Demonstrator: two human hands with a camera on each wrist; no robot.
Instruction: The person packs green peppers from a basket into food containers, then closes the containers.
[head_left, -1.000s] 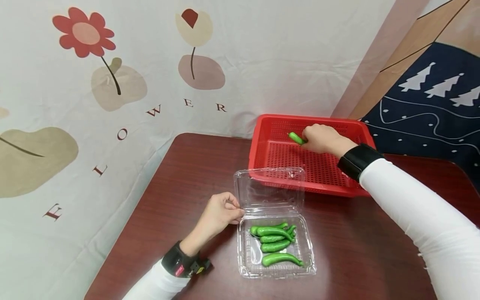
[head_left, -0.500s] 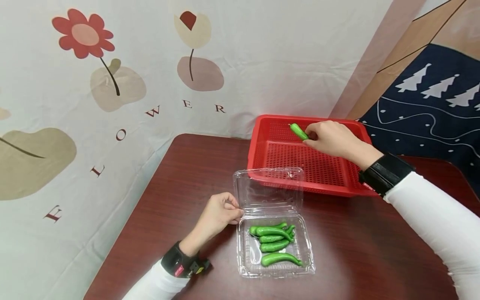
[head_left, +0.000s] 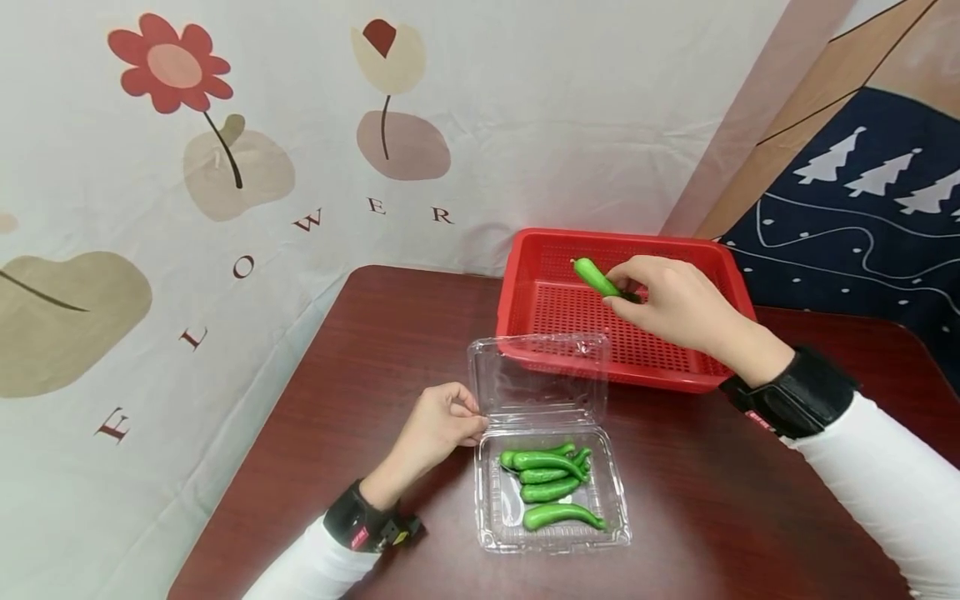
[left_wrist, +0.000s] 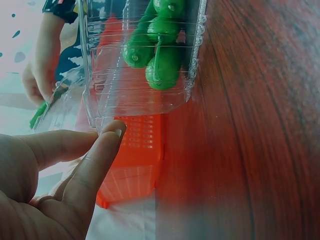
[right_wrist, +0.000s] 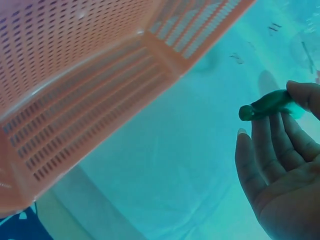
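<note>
My right hand [head_left: 675, 304] pinches a green chili pepper [head_left: 595, 275] between thumb and fingertips, above the red basket. In the right wrist view the pepper [right_wrist: 270, 104] lies across the fingers, its stem end free. My left hand [head_left: 435, 425] pinches the left edge of a clear plastic clamshell container [head_left: 617, 492], close to its hinge. The container's lid [head_left: 536, 379] stands raised, leaning back by the basket. Several green peppers [head_left: 551, 492] lie in its bottom half. In the left wrist view, thumb and finger [left_wrist: 102, 145] meet at the container's corner.
A red perforated basket [head_left: 660, 379] stands at the back of the dark wooden table [head_left: 360, 358], behind the container. No peppers show on its visible floor. A white printed cloth [head_left: 300, 100] hangs behind the table, and a dark blue one [head_left: 847, 242] at the right.
My right hand has lifted up out of the basket with the pepper, its wrist swinging right and nearer to me. My left hand and the container have stayed put.
</note>
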